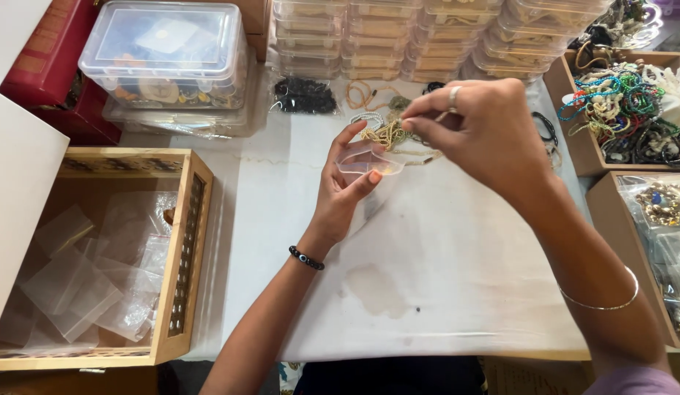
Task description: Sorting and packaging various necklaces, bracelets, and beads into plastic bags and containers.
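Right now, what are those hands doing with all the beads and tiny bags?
A person sits at a white table. Their left hand holds a small clear plastic bag open, and their right hand pinches a golden beaded string just above it. A wooden box of empty clear bags sits on the left. A tray of colourful bead bracelets sits on the right.

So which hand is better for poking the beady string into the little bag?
Probably the right hand: its fingertips already pinch the beaded string just above the small clear bag. The left hand is busy holding that bag open, so it should stay put.
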